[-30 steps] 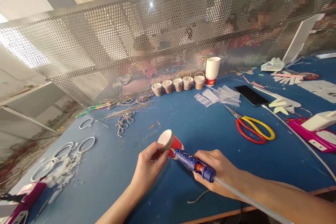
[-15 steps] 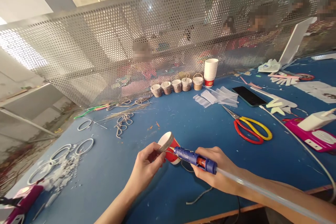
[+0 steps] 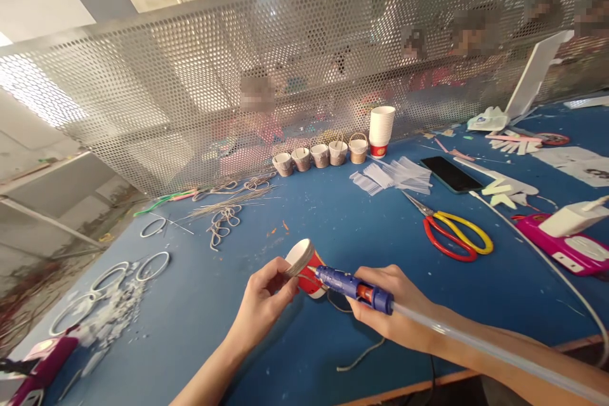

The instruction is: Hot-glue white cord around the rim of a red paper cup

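Observation:
My left hand (image 3: 269,292) pinches a red and white paper cup (image 3: 314,285) by its rim, the cup tilted with its mouth toward the upper left. Grey-brown cord (image 3: 301,261) is wound around the rim, and its loose end (image 3: 361,356) trails onto the table below. My right hand (image 3: 387,301) is wrapped around a blue hot glue gun (image 3: 340,279), whose nozzle points at the cup's side, just below the cord. Out of the gun's back runs a long clear glue stick (image 3: 457,333), lying over my right forearm. Whether the nozzle touches the cup I cannot tell.
Several cord-wrapped cups (image 3: 320,155) with handles and a stack of paper cups (image 3: 382,130) line the perforated metal screen (image 3: 190,95). Scissors (image 3: 451,235), a phone (image 3: 451,174) and a pink power strip (image 3: 566,247) lie right. Cord bundles (image 3: 224,225) and white rings (image 3: 153,266) lie left.

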A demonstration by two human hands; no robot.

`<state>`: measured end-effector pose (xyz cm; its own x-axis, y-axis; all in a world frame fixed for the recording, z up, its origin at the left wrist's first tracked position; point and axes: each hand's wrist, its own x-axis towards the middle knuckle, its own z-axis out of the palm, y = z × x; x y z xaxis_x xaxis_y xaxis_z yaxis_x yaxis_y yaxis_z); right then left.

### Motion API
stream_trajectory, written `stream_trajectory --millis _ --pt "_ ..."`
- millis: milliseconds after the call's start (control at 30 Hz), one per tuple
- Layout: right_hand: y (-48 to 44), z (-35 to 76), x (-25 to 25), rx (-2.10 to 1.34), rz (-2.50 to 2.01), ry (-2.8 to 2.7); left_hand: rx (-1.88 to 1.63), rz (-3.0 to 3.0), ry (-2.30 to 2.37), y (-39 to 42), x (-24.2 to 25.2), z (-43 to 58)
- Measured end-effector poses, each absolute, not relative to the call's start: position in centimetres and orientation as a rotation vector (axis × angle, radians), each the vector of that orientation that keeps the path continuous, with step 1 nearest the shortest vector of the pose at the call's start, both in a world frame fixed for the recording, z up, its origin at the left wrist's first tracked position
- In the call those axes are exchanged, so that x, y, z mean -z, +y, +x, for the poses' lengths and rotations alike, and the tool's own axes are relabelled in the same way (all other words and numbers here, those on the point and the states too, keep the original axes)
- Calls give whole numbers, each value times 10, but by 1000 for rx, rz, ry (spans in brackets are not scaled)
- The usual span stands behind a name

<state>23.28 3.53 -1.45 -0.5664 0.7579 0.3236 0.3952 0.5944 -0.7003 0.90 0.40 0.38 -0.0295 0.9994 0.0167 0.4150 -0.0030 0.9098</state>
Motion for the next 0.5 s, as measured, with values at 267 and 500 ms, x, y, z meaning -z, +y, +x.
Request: stream_trajectory --millis 267,500 --pt "37 234 10 -859 -950 -2173 -1028 1506 1474 5 -1 6" --pt "42 237 10 -966 -1020 -2070 -1035 1459 1400 6 5 -1"
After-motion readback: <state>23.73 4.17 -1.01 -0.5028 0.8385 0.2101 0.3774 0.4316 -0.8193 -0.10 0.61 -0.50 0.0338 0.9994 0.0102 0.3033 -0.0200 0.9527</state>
